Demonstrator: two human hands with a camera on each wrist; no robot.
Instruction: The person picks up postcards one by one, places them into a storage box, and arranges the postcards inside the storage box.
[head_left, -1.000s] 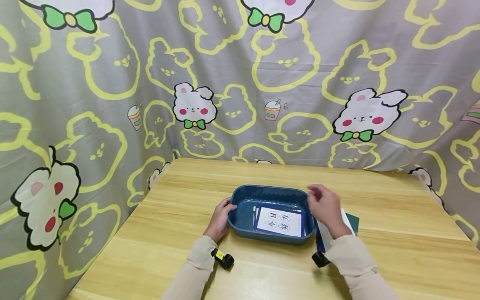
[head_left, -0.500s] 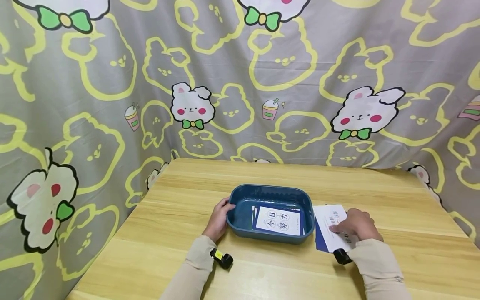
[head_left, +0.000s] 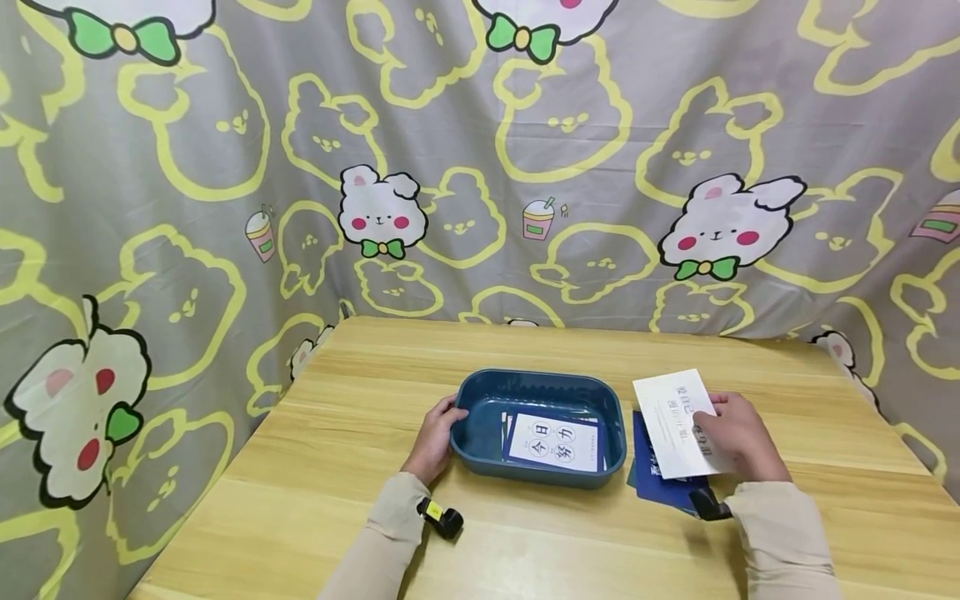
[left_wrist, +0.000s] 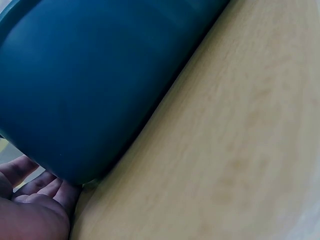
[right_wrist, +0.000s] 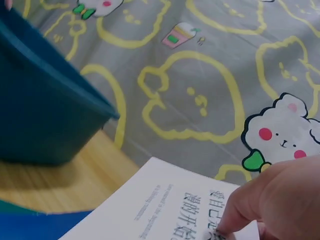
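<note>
A dark blue plastic basin stands on the table. At its left end my left hand grips the rim, thumb over the edge and fingers against the outside wall; the left wrist view shows these fingers at the basin's lower corner. Inside the basin lie several cards, the top one white with a blue border and circled characters. To the right, my right hand pinches a white printed card between thumb and fingers, tilted above the table. Beneath it lie a blue card and a green card edge.
The light wooden table extends around the basin. A grey curtain with yellow outlines and white rabbit heads hangs behind and along the sides. Each wrist carries a black strapped camera.
My right hand has gone from beside the basin's right rim to the cards on the right and lifted the white card, uncovering the blue one. The left hand stays on the basin.
</note>
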